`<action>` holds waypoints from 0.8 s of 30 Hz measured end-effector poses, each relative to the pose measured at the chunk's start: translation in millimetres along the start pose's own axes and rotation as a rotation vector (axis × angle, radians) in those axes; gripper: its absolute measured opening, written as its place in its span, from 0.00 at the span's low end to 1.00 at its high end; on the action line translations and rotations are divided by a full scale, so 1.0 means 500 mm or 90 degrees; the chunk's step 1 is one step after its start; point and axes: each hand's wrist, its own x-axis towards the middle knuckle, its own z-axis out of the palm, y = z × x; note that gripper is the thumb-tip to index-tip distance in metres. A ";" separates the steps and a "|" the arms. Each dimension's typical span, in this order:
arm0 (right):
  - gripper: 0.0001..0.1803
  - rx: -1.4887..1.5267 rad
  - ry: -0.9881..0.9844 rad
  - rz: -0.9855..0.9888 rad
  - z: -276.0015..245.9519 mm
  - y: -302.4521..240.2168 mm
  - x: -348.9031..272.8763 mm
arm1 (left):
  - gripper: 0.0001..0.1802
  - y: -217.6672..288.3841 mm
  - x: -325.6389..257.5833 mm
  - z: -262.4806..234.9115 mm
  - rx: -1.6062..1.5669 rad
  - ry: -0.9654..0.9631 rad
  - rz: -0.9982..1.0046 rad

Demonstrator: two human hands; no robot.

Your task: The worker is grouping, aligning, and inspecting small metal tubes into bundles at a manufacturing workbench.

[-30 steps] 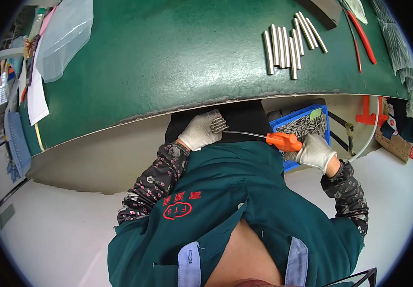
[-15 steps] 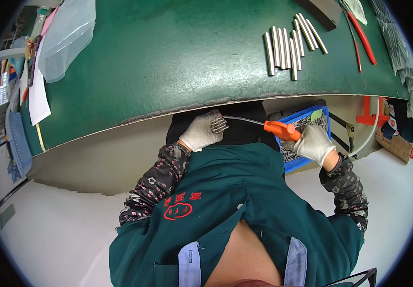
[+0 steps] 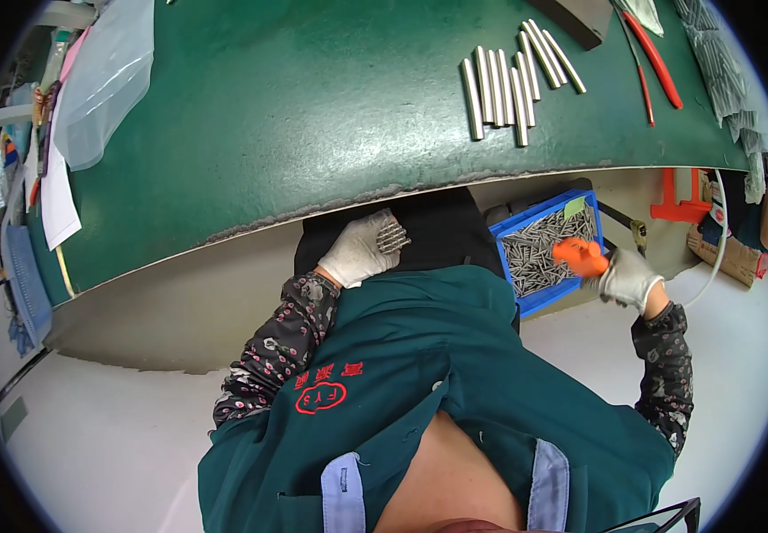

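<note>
My left hand (image 3: 362,248), in a whitish work glove, rests over my lap just below the bench edge. Its fingers are closed on a bunch of small metal pins (image 3: 392,239), whose ends stick out in rows. Farther right, my gloved right hand (image 3: 630,281) grips an orange air blow gun (image 3: 580,257) over the right side of a blue bin (image 3: 555,300). That bin is filled with loose small metal pins (image 3: 537,250); a pale green slip (image 3: 574,207) lies at its far end. The gun's thin nozzle cannot be made out.
The green bench top (image 3: 313,107) curves across in front, carrying several steel rods (image 3: 498,89), red-handled pliers (image 3: 655,62) and a dark block (image 3: 571,18). A clear plastic bag (image 3: 104,89) lies at left. A white hose (image 3: 720,240) hangs beside a cardboard box (image 3: 727,258) at right.
My right hand has drawn the blow gun away to the right, from near the left hand to over the bin. The left hand still holds its pins. The view has shifted slightly.
</note>
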 end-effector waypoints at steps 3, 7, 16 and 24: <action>0.16 0.002 -0.115 -0.066 0.016 -0.012 -0.015 | 0.15 -0.003 -0.005 0.005 0.049 0.001 0.018; 0.18 0.027 -0.018 -0.093 0.020 -0.060 0.003 | 0.14 -0.003 -0.001 0.000 0.050 0.014 0.017; 0.21 0.081 -0.073 -0.341 0.010 0.003 0.019 | 0.12 0.023 0.008 0.004 0.059 -0.015 -0.014; 0.16 0.629 0.279 -0.511 -0.096 0.050 -0.109 | 0.16 -0.028 -0.003 0.000 0.134 0.005 0.022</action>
